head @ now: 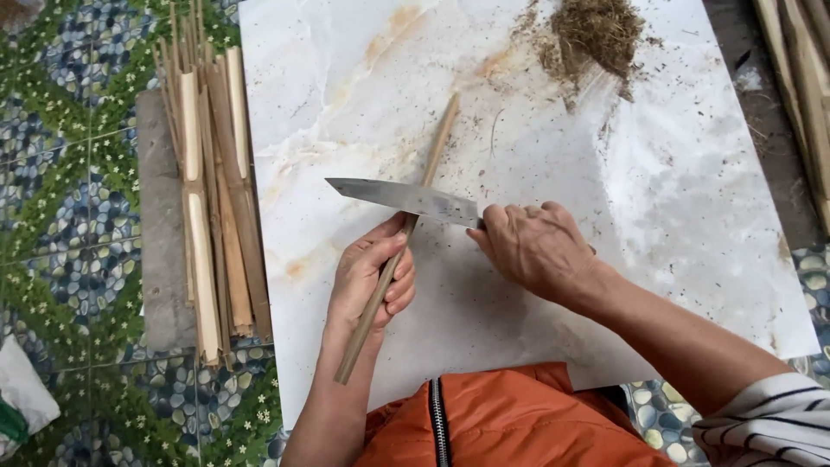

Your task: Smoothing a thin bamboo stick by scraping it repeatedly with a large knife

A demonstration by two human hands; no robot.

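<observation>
Left hand (370,275) grips tan bamboo strip (399,242) — long, thin, straight.

On the slab (657,216), the stick (406,233) runs from about 7 o'clock to 1 o'clock through the left hand (370,281). The knife (402,197) lies across it, its tip toward 9 o'clock and its handle in the right hand (536,246) at 3 o'clock. The shavings (596,35) sit at 1 o'clock on the slab. The bundle (212,207) lies off the slab at 9 o'clock.

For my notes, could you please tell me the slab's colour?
White marble slab with orange-brown veins, head view.
</observation>
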